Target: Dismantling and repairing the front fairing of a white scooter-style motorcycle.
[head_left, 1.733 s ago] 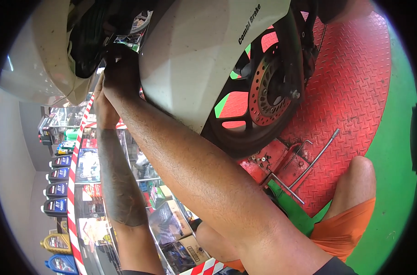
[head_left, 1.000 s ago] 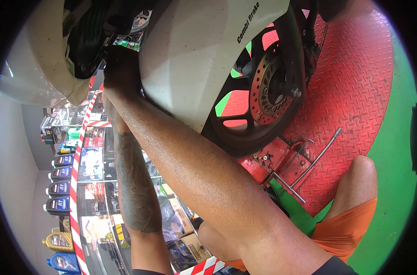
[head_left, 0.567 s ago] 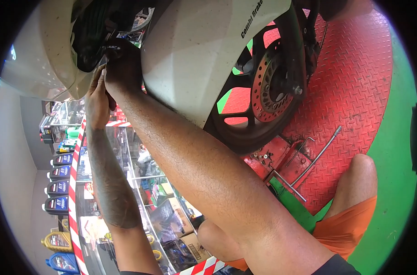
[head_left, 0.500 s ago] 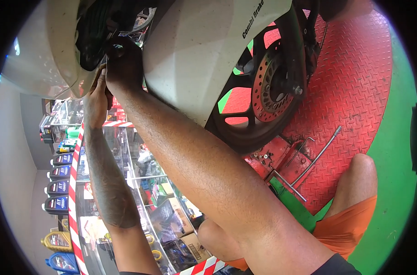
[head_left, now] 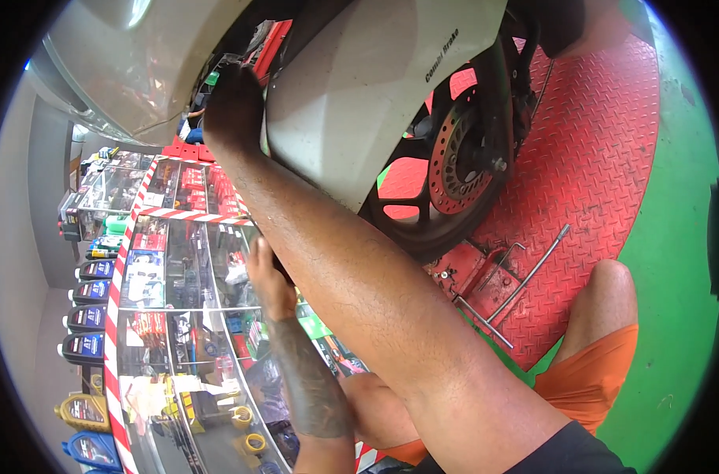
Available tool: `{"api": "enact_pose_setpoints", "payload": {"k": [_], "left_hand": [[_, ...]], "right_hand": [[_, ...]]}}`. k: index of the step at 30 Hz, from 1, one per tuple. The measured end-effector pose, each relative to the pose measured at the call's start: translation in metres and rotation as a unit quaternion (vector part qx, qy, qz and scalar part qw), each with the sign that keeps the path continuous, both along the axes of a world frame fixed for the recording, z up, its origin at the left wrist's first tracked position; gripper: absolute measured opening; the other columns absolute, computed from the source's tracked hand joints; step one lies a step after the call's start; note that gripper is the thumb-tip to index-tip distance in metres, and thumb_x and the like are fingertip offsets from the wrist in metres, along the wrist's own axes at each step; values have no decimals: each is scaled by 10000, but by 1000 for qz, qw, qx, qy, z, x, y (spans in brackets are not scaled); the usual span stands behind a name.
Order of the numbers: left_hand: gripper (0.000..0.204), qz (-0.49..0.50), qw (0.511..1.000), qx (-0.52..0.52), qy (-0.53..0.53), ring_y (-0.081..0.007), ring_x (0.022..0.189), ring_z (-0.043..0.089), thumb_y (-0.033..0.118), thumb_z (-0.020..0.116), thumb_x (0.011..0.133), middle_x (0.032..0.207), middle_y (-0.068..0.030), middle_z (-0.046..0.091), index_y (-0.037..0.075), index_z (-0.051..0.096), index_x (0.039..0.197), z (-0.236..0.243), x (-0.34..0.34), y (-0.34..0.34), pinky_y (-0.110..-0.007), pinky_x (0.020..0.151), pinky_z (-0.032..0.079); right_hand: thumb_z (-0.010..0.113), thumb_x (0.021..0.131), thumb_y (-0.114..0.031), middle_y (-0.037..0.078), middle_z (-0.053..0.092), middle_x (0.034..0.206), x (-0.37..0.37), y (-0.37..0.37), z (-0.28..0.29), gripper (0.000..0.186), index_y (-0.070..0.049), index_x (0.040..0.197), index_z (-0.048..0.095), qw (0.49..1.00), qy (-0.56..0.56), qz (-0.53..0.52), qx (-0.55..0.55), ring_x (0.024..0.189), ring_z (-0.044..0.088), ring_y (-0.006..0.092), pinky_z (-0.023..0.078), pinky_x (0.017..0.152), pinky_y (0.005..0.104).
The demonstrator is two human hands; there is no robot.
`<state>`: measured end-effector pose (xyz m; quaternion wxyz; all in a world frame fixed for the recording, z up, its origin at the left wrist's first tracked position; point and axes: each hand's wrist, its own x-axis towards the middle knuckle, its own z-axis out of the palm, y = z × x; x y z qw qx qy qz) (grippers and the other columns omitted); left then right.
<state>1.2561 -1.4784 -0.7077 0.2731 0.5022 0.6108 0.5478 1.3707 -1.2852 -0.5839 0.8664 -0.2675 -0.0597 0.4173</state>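
The motorcycle's pale side panel fills the upper middle of the view. My right hand is raised into the dark gap at the panel's left edge. Its fingers look curled, but shadow hides whatever they grip. Lower down, my left hand is just left of my right forearm, which covers part of it. The fingers that show are stretched upward, with nothing seen between them. Right of the panel is the front wheel, with its drilled brake disc.
A red textured metal platform lies under the wheel, with a long metal bar on it. Glass display cases edged with red-and-white tape stand at the left, beside a row of bottles. Green floor borders the platform.
My left hand has come away from my right hand and moved down and to the right. The black part beside my hands no longer shows there. The view has shifted slightly.
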Motion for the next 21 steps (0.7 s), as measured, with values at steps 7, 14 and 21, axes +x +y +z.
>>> {"api": "enact_pose_setpoints", "payload": {"k": [7,14,21], "left_hand": [[247,-6,991,-30,-127,-127,707,551,219,476,1069,863,-27,546,13,580,1156,-71,55,14,-287,609,485],[278,87,992,48,-83,-120,710,590,174,480,1064,902,-41,585,-37,617,1183,-23,-35,-39,-277,608,535],[282,55,991,44,-117,-112,749,588,202,504,1061,903,-22,592,-12,632,1193,-15,-12,-36,-265,654,517]], "right_hand": [[441,1044,-234,157,660,858,24,70,-41,275,-53,912,601,976,-46,144,158,796,632,280,494,731,408],[515,1062,-264,43,563,896,128,-213,-100,246,-23,1048,560,747,-252,560,253,768,550,102,472,680,254],[663,896,-148,121,678,973,106,-273,-382,160,-79,1034,703,586,-676,446,25,852,672,271,541,752,412]]}}
